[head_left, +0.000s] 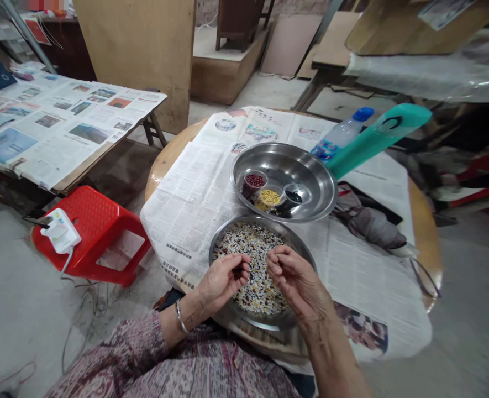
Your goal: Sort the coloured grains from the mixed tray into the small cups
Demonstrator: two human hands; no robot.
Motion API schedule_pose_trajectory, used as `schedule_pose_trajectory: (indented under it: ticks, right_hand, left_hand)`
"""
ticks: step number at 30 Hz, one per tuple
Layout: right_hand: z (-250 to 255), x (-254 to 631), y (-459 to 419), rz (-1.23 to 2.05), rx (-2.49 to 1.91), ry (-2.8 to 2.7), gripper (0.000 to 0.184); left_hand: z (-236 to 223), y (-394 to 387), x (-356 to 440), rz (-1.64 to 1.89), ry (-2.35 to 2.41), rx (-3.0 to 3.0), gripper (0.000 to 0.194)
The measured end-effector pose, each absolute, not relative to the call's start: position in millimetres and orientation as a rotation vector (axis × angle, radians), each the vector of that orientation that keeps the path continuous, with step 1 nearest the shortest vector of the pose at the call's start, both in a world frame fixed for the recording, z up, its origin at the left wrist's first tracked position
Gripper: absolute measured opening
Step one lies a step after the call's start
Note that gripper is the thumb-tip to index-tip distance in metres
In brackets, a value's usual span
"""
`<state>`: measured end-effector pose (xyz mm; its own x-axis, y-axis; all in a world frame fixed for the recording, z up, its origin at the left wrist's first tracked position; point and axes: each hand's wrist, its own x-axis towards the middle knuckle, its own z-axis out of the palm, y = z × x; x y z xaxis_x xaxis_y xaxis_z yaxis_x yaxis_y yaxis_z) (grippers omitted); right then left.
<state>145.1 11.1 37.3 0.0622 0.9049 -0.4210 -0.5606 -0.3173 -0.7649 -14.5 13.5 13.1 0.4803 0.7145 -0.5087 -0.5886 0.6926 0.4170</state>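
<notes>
A steel bowl [213, 243] holds a mix of white grains, dark beans, red beans and yellow bits [258, 296]. Over its left side is my left hand [226, 279], thumb and fingertips pinched together. Whatever sits between those fingers is too small to make out. Above the bowl's right side, my right hand [294, 276] is also pinched, with fingers curled; I cannot make out what it holds. Just behind, a wider steel basin [314, 179] contains clear cups of red beans [254, 181], yellow beans [269, 196] and black beans [294, 197].
Newspaper [190, 204] covers the round table. Behind the basin stand a blue-capped plastic bottle [337, 138] and a long green object [383, 135]. A grey cloth bundle [371, 224] lies at right. A red stool [99, 232] carries a white power strip [61, 231].
</notes>
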Motion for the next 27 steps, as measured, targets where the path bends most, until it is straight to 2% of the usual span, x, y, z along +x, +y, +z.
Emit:
schedule_pose_trajectory:
  ticks: [6,14,17,20,24,27]
  right_hand:
    - [47,151,25,1.333,-1.27,-0.567,0.026]
    - [64,167,98,0.698,-1.479,-1.003,0.017]
    - [60,175,120,0.568,-1.647,-1.146,0.02]
    - [55,180,118,0.559,-1.656,-1.095,0.025]
    - [49,176,88,0.754,-1.515,-0.929,0.028]
    - [40,170,56,0.856,-1.462,-0.816,0.027]
  left_hand:
    - [17,13,-15,0.752,0.753,0.255,0.034]
    - [14,15,-14,0.664,0.738,0.243,0.048]
    - [15,14,-15,0.646,0.722,0.249,0.043]
    - [17,13,-17,0.644,0.701,0.241,0.032]
    - [21,15,-16,0.667,0.703,0.174,0.013]
    - [27,21,-10,0.733,0.728,0.105,0.015]
